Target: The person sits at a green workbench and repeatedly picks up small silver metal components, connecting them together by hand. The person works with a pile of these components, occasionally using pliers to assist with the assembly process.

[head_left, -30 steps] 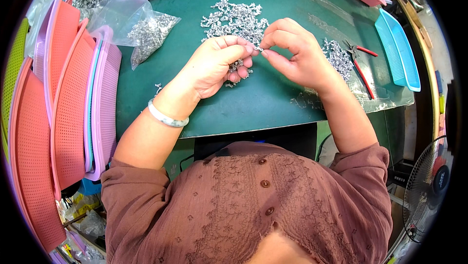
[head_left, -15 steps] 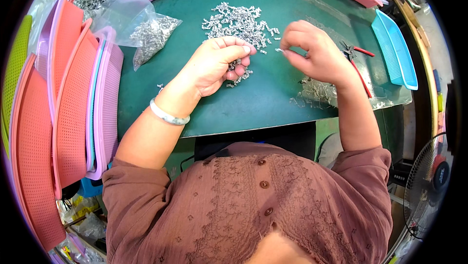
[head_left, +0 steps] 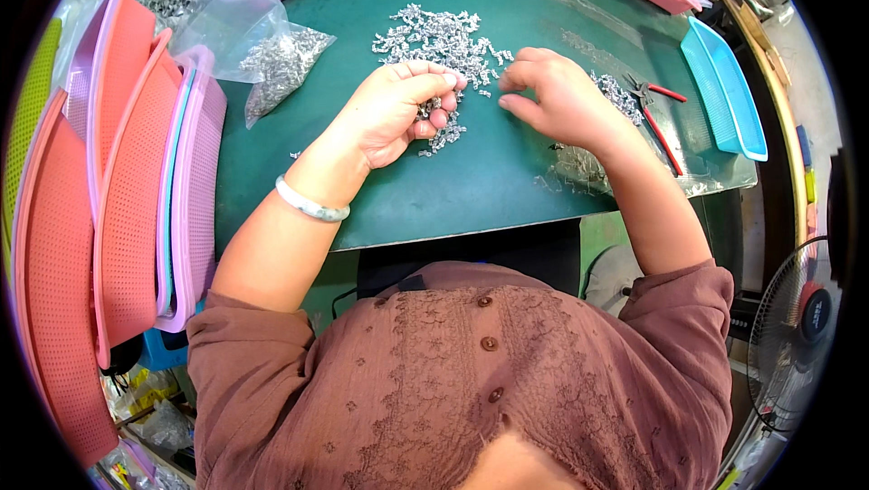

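My left hand (head_left: 398, 112) is curled closed around several small silvery metal parts, with its thumb pressed against the index finger. A few of the parts (head_left: 448, 134) lie on the green tabletop just under that hand. Beyond the fingertips spreads a loose heap of the same small metal parts (head_left: 441, 33). To the right, my right hand (head_left: 566, 101) hovers over the table, its thumb and forefinger apart and no part visible between them. A second small heap of metal parts (head_left: 618, 96) shows just behind the right hand.
Red-handled pliers (head_left: 663, 133) lie right of my right hand, near a clear plastic sheet (head_left: 584, 164). A light-blue basket (head_left: 724, 92) stands at the right edge. On the left are a plastic bag of metal parts (head_left: 285, 65) and stacked pink baskets (head_left: 54, 282).
My right hand has moved slightly left, toward the left hand; the small metal part in its pinch is no longer visible and its fingers are apart. The left hand stays closed on its parts.
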`<state>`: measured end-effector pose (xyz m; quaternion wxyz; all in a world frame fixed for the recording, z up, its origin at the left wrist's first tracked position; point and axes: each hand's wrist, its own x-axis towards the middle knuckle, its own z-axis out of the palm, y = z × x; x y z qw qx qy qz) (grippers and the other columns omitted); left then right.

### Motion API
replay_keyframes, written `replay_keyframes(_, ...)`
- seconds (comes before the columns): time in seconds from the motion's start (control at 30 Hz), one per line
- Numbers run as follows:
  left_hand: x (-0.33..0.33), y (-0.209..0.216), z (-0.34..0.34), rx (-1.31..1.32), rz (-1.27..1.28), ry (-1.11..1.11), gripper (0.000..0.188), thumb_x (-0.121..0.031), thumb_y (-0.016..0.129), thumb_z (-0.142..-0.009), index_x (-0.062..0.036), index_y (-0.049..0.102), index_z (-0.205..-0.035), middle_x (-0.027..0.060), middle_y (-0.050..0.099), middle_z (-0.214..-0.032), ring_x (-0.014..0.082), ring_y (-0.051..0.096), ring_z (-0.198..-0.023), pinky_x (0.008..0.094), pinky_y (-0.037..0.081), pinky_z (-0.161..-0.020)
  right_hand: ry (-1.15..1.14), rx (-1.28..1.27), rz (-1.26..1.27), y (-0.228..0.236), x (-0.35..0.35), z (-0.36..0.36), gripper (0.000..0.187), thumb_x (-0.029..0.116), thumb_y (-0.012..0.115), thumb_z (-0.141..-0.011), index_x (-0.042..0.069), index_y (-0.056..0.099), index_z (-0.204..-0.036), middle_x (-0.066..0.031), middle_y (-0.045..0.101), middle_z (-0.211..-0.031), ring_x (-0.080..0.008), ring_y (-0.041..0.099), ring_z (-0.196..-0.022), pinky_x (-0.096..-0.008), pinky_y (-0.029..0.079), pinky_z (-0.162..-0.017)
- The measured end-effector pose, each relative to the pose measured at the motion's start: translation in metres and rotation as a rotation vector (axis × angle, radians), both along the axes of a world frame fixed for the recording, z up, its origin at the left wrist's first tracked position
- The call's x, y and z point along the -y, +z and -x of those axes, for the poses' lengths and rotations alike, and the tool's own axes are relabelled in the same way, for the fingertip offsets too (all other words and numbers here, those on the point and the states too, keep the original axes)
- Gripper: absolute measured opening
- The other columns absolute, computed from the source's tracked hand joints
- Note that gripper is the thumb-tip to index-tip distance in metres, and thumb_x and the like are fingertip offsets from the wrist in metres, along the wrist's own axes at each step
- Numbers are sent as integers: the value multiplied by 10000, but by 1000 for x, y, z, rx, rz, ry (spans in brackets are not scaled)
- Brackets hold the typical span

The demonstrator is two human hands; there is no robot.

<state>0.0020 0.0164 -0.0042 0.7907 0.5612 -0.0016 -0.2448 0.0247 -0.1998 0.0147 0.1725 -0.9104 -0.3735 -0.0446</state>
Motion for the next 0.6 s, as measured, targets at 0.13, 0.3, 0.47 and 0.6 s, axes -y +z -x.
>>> replay_keyframes(0.13,0,2,1,-6,4,3,127,-120,527,-870,-26,595,-919,1,536,-689,56,471,-569,148,325,-430,-46,23,-13,-7,-11,-2,119,152,612,-726,35,608,-745,-119,568,-802,-294,550,-831,-382,445,-739)
replay_keyframes(0.3,0,1,1,-10,3,-7,116,-123,531,-866,-35,595,-908,0,536,-683,57,474,-563,147,330,-429,-26,65,-30,-17,-15,-5,100,134,604,-714,34,599,-716,-111,572,-767,-301,555,-795,-383,455,-717)
replay_keyframes(0.47,2,1,2,7,-65,17,109,-127,544,-859,-41,593,-905,1,537,-681,59,477,-549,152,335,-420,46,73,-146,-9,-19,-4,71,100,582,-707,30,568,-708,-110,559,-739,-301,549,-766,-380,451,-685)
replay_keyframes(0.6,4,3,3,-14,-66,35,109,-135,549,-855,-37,588,-885,2,538,-678,62,480,-538,159,331,-413,106,65,-311,2,-27,-8,67,87,577,-708,29,545,-715,-106,546,-727,-296,539,-747,-372,441,-664)
